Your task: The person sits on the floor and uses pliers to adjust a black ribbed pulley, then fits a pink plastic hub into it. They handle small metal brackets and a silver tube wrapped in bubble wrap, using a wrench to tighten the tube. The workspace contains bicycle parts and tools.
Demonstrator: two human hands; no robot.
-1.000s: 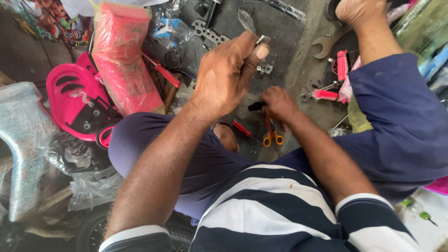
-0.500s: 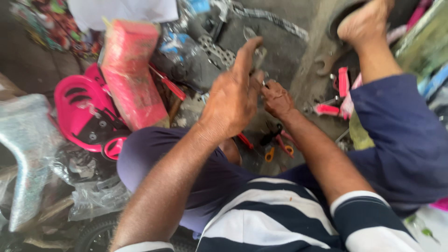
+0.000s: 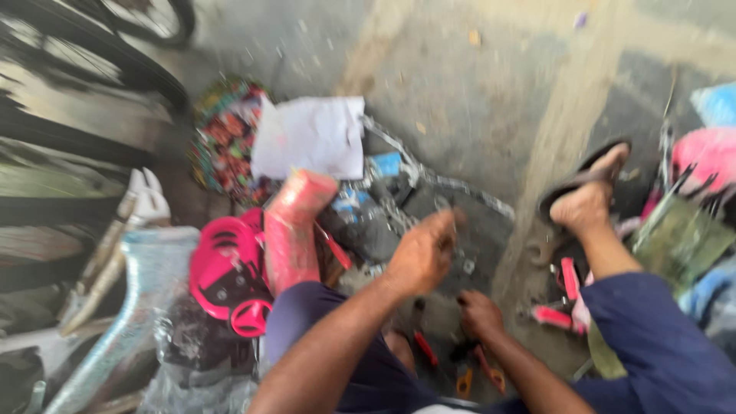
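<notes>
Left hand (image 3: 422, 257) pinches a small blurred part above the chain (image 3: 429, 180); right hand (image 3: 479, 314), nearer the person, rests closed among red-handled tools (image 3: 425, 349). Assembly appears unfinished.

The view has tipped upward, bringing more bare concrete floor (image 3: 475, 100) and a white paper sheet (image 3: 310, 136) into sight. The left hand (image 3: 422, 257) has dropped lower; whatever its fingers pinched is now blurred.
</notes>
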